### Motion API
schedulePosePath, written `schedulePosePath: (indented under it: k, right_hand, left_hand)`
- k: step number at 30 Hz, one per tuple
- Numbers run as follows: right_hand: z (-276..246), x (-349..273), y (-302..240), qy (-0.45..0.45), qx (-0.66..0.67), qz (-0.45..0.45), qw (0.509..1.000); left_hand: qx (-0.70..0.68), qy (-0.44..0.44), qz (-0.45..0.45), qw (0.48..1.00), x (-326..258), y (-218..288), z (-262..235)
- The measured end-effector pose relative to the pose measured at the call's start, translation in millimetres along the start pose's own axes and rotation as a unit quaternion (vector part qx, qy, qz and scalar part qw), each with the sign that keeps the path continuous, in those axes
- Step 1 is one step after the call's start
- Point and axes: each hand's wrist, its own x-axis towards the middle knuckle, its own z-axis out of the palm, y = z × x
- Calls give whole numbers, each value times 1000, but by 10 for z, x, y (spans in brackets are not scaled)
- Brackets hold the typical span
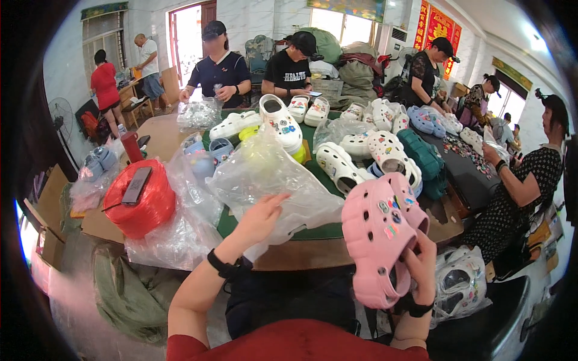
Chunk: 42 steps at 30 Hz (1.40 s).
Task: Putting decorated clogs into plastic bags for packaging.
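Observation:
My right hand [419, 265] grips a pair of pink clogs [374, 240] at the right front, its fingers hooked in the heel openings. Colourful charms dot the clogs' uppers, and the second clog is partly hidden behind the first. My left hand [263, 219] is stretched out over a clear plastic bag [283, 174] at the table's front, fingers extended and touching or just above the film. Past the bag stands a white clog with charms [281, 123], with bright yellow ones partly under it.
A red roll of twine [144, 201] with a phone [136, 185] on it sits at left, near a red cup [132, 146]. White clogs [338, 165] and a green pair [419, 153] crowd the right. Bagged clogs [460, 283] lie beside me. Several people work around the tables.

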Motion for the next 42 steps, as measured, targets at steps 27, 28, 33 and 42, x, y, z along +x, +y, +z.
schedulePosePath:
  k: [27,28,33,42]
  right_hand:
    - [581,176,337,-313,2,59,948]
    - [583,182,259,-314,39,109,942]
    - [584,214,410,-309,77,103,942]
    - [547,255,21,-347,55,81,933]
  left_hand:
    - [33,88,-29,995,-414,-339,572]
    - [97,95,-103,985,-549,-418,636]
    - [-118,104,-80,984,-542,-300,1095]
    - [-358,143,-81,919,-521,-452,989]
